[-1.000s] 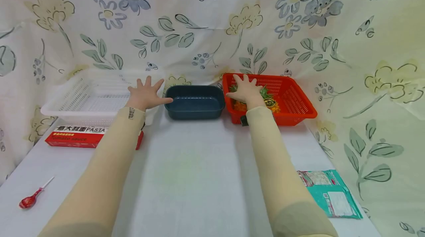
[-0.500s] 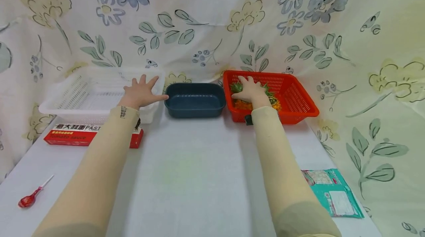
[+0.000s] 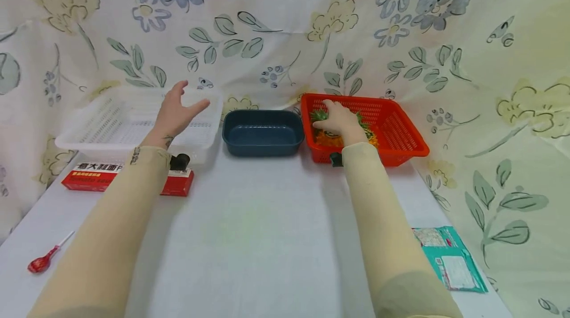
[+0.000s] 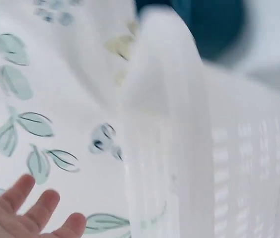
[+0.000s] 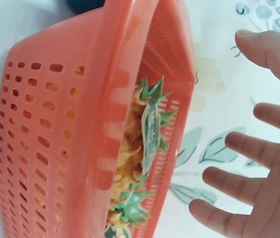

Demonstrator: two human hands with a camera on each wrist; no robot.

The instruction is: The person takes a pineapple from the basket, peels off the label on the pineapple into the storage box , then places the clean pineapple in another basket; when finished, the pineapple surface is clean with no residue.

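Observation:
My left hand (image 3: 172, 113) hovers over the right part of a white plastic basket (image 3: 73, 149), fingers apart and holding nothing. Its fingertips (image 4: 48, 201) show at the lower left of the left wrist view, beside the blurred basket rim. Over a red slotted basket (image 3: 401, 135) is my right hand (image 3: 340, 121), with its fingers (image 5: 249, 144) spread and relaxed in the right wrist view. Inside that basket lie pineapples (image 5: 126, 161) with green crowns and a dark label, partly hidden by the basket wall. The right palm faces them without touching.
A dark blue dish (image 3: 262, 150) stands between the baskets. A red pasta box (image 3: 86, 181) lies before the white basket, partly behind my left sleeve. A lollipop (image 3: 41, 263) is at the lower left, a teal packet (image 3: 458, 271) at the lower right. Floral cloth hangs behind.
My left hand has turned sideways and shifted left over the white basket. The right hand has moved slightly right over the red basket, and its fingers look less spread in the head view.

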